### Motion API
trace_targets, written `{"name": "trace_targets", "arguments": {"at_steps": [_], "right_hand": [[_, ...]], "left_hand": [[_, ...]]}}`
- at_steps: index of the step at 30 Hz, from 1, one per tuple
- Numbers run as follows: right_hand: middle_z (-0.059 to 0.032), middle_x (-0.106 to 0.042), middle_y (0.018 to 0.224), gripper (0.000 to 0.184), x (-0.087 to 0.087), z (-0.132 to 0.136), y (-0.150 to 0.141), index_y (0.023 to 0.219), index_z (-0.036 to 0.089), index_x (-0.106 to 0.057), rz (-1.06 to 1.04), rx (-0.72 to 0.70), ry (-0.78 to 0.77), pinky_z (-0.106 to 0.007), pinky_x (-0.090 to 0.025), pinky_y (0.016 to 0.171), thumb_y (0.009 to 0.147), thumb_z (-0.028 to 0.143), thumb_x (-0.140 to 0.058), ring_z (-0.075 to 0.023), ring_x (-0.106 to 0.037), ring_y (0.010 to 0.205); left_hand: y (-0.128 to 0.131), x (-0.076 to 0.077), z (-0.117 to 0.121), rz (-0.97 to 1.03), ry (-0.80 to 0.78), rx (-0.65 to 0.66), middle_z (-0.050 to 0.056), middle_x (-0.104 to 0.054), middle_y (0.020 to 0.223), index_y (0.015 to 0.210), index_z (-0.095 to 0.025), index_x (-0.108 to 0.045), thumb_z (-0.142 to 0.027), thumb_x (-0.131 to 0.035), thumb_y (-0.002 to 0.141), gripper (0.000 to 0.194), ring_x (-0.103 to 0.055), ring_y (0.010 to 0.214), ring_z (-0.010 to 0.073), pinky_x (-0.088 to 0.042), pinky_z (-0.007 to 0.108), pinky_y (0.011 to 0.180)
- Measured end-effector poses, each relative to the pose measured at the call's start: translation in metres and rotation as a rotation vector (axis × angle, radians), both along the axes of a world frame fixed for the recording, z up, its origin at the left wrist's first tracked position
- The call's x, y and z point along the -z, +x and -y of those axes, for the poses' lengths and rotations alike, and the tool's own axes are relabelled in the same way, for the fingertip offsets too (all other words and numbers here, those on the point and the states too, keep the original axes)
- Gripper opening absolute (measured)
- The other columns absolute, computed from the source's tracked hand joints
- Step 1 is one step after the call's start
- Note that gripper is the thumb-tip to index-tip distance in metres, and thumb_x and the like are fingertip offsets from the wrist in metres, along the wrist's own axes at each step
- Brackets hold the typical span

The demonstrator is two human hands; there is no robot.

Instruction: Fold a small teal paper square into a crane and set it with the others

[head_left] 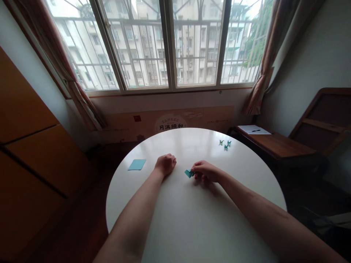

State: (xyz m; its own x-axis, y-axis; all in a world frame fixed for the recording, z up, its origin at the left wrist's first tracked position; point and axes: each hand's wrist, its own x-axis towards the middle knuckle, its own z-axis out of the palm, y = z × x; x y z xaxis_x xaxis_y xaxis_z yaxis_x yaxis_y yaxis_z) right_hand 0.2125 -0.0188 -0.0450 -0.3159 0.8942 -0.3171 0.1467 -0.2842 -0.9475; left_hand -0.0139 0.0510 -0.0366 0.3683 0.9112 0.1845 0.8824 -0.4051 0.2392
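Observation:
My right hand [205,171] pinches a small folded piece of teal origami paper [188,173] between thumb and fingers, just above the white table. The folded paper points left, and part of it is hidden by the fingertips. To the left of it, my left hand [165,164] rests on the table in a loose fist, apart from the paper. No object shows in its curled fingers. A light blue stack of square paper [137,164] lies to the left of that hand. Farther back on the right stand three small folded paper cranes [226,147], greenish and teal.
The round white table [175,230] fills the middle. Beyond its right edge, a wooden chair [290,144] bears a white sheet [253,129] with a dark pen on it. A barred window [170,47] with tied curtains is ahead. An orange-brown cabinet [30,164] stands at left.

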Motion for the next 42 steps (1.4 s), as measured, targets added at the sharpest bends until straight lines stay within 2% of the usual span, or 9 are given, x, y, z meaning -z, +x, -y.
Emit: {"name": "trace_targets", "arguments": {"at_steps": [4, 8, 18, 23, 26, 30, 34, 38, 42], "right_hand": [[0.0005, -0.064, 0.072, 0.019, -0.002, 0.000, -0.002, 0.089, 0.011, -0.063, 0.037, -0.006, -0.019, -0.014, -0.039, 0.040, 0.094, 0.029, -0.065, -0.0068, -0.056, 0.051], [0.0021, -0.060, 0.073, 0.023, -0.002, 0.003, -0.004, 0.092, 0.011, -0.062, 0.068, 0.002, -0.007, -0.015, -0.041, 0.043, 0.099, 0.033, -0.060, -0.0054, -0.053, 0.051], [0.0018, -0.060, 0.072, 0.021, -0.001, 0.007, -0.005, 0.094, 0.011, -0.062, 0.068, 0.010, 0.007, -0.014, -0.038, 0.040, 0.098, 0.032, -0.060, -0.0055, -0.052, 0.049], [-0.0003, -0.064, 0.067, 0.010, -0.001, 0.010, -0.008, 0.085, 0.014, -0.063, 0.021, 0.036, 0.051, -0.015, -0.035, 0.034, 0.086, 0.024, -0.061, -0.0077, -0.054, 0.045], [-0.0008, -0.062, 0.059, 0.009, -0.002, 0.011, -0.010, 0.080, 0.015, -0.061, 0.020, 0.048, 0.054, -0.015, -0.034, 0.032, 0.081, 0.023, -0.060, -0.0090, -0.054, 0.041], [-0.0013, -0.062, 0.058, 0.013, -0.003, 0.017, -0.012, 0.081, 0.015, -0.060, 0.014, 0.057, 0.116, -0.016, -0.041, 0.034, 0.080, 0.028, -0.059, -0.0112, -0.057, 0.043], [-0.0017, -0.063, 0.066, 0.021, -0.002, 0.022, -0.015, 0.081, 0.015, -0.061, -0.015, 0.019, 0.219, -0.019, -0.048, 0.038, 0.079, 0.035, -0.064, -0.0140, -0.063, 0.051], [-0.0015, -0.062, 0.068, 0.025, -0.002, 0.025, -0.019, 0.079, 0.014, -0.061, -0.026, 0.011, 0.308, -0.017, -0.047, 0.037, 0.080, 0.038, -0.065, -0.0141, -0.064, 0.056], [-0.0013, -0.060, 0.068, 0.025, -0.005, 0.029, -0.022, 0.082, 0.014, -0.062, -0.029, 0.001, 0.342, -0.018, -0.047, 0.035, 0.082, 0.039, -0.064, -0.0154, -0.064, 0.057]], "left_hand": [[0.004, 0.003, 0.002, -0.147, 0.034, 0.022, 0.010, -0.063, 0.121, 0.120, -0.015, -0.062, -0.034, -0.061, 0.096, 0.031, -0.064, 0.105, 0.0241, -0.055, 0.046, 0.090], [0.005, 0.002, 0.010, -0.188, 0.046, 0.017, 0.011, -0.063, 0.122, 0.121, -0.015, -0.062, -0.034, -0.062, 0.096, 0.032, -0.064, 0.106, 0.0246, -0.054, 0.046, 0.091], [0.022, -0.001, 0.033, 0.037, -0.079, -0.140, 0.009, -0.066, 0.116, 0.113, -0.015, -0.065, -0.036, -0.060, 0.097, 0.027, -0.065, 0.102, 0.0228, -0.054, 0.045, 0.090], [0.015, -0.002, 0.041, 0.249, -0.260, 0.028, 0.006, -0.073, 0.098, 0.100, -0.014, -0.070, -0.033, -0.060, 0.095, 0.022, -0.069, 0.089, 0.0194, -0.055, 0.037, 0.083], [0.009, -0.001, 0.045, 0.368, -0.298, 0.101, 0.008, -0.077, 0.097, 0.094, -0.017, -0.075, -0.030, -0.056, 0.092, 0.023, -0.070, 0.092, 0.0223, -0.053, 0.031, 0.081], [0.007, -0.003, 0.052, 0.509, -0.329, 0.199, 0.007, -0.077, 0.094, 0.091, -0.016, -0.076, -0.040, -0.052, 0.089, 0.034, -0.070, 0.090, 0.0230, -0.051, 0.028, 0.079], [0.010, -0.007, 0.062, 0.590, -0.340, 0.216, 0.007, -0.074, 0.080, 0.084, -0.015, -0.074, -0.046, -0.052, 0.088, 0.038, -0.066, 0.075, 0.0210, -0.048, 0.028, 0.068], [0.014, -0.009, 0.068, 0.610, -0.382, 0.235, 0.003, -0.065, 0.061, 0.067, -0.015, -0.069, -0.043, -0.059, 0.085, 0.034, -0.058, 0.060, 0.0168, -0.041, 0.026, 0.057], [0.015, -0.011, 0.072, 0.679, -0.413, 0.247, 0.002, -0.062, 0.062, 0.066, -0.015, -0.066, -0.039, -0.059, 0.085, 0.031, -0.056, 0.059, 0.0144, -0.042, 0.023, 0.055]]}}
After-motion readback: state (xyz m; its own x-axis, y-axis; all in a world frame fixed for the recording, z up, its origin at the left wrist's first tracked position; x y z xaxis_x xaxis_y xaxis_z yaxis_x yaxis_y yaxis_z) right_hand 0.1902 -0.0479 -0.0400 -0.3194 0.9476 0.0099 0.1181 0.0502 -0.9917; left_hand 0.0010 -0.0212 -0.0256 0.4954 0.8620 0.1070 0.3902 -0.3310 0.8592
